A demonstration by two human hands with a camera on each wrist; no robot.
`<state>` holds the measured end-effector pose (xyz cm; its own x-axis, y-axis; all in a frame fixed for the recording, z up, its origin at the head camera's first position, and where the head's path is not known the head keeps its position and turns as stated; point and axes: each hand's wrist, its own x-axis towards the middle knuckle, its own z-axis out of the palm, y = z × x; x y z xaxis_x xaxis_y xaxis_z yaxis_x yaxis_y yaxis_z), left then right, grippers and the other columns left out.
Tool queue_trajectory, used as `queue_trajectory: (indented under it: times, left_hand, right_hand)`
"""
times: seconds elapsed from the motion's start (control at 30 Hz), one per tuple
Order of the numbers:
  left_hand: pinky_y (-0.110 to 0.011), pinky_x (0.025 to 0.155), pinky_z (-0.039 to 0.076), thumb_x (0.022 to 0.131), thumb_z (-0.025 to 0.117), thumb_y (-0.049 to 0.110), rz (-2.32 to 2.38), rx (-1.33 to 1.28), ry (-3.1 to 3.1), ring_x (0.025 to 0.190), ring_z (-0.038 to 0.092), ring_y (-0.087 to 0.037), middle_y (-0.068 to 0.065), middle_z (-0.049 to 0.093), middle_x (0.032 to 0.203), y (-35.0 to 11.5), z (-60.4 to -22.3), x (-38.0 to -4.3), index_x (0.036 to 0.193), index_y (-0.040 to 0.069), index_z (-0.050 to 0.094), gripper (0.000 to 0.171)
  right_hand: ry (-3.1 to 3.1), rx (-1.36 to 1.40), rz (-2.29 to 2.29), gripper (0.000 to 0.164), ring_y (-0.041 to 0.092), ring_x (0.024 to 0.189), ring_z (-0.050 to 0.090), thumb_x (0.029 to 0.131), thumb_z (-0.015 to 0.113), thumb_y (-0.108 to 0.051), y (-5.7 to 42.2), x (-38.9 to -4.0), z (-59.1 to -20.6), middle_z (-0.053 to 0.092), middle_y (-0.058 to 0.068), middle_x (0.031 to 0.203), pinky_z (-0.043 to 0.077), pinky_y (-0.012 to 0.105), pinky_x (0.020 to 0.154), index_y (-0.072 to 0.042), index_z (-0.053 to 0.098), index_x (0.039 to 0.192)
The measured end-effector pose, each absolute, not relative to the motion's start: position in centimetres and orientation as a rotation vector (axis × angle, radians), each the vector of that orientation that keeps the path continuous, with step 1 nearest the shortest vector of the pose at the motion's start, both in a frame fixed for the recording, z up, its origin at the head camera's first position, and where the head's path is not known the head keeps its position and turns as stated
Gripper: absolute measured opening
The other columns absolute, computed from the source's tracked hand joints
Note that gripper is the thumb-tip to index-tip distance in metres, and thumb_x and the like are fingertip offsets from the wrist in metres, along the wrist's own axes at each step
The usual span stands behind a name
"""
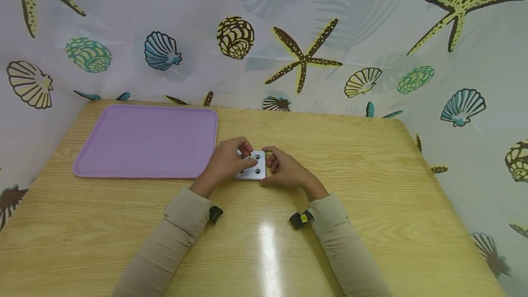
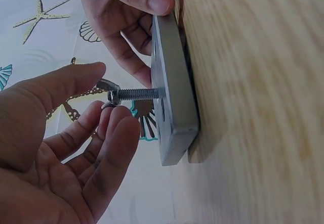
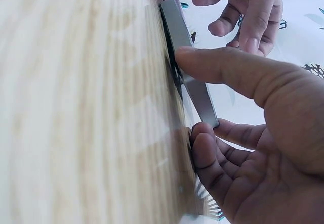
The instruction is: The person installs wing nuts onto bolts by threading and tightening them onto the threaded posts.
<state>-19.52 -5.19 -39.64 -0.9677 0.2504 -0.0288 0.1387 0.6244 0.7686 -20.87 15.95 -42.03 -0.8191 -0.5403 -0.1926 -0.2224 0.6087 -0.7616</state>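
Just beside a lilac tray (image 1: 148,141) on the wooden table (image 1: 371,159), the right hand (image 1: 288,169) grips a metal plate (image 1: 249,175) by its edges while the left hand (image 1: 224,159), partly covering it from above, pinches a wing screw (image 2: 139,94) standing in the plate.

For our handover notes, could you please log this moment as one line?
left hand: fingers at wing screw | right hand: grips metal plate by edges | wing screw: upright in metal plate | purple tray: left of plate

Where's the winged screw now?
In the left wrist view, the winged screw juts leftward from the metal plate, its head among the left hand's fingers.
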Motion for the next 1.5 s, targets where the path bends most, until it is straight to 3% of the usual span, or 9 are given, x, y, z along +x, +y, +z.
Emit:
queue_trajectory:
  times: [0.97, 1.5]
  left_hand:
    - [-0.027, 0.067, 0.046, 0.086, 0.069, 0.012, 1.233, 0.355, 2.716, 0.078, 0.063, -0.016, -0.005, 0.072, 0.095, -5.43, -39.49, -19.50, 0.101, 0.010, 0.068, 0.015]
    - [-0.026, 0.065, 0.040, 0.089, 0.065, 0.012, 1.225, 0.316, 2.774, 0.074, 0.057, -0.016, -0.006, 0.070, 0.091, -5.39, -39.53, -19.63, 0.092, 0.011, 0.066, 0.004]
  right_hand:
    - [2.424, -0.591, -1.080, 0.086, 0.016, 0.087, 0.050, 0.078, 0.085, -0.016, 15.91, -20.80, -41.97, 0.054, 0.008, 0.105, 0.044, 0.028, 0.081, -0.007, 0.037, 0.149]
    - [2.424, -0.570, -1.075, 0.085, 0.017, 0.087, 0.049, 0.077, 0.085, -0.016, 15.83, -20.81, -41.98, 0.053, 0.007, 0.105, 0.045, 0.030, 0.081, -0.009, 0.038, 0.148]
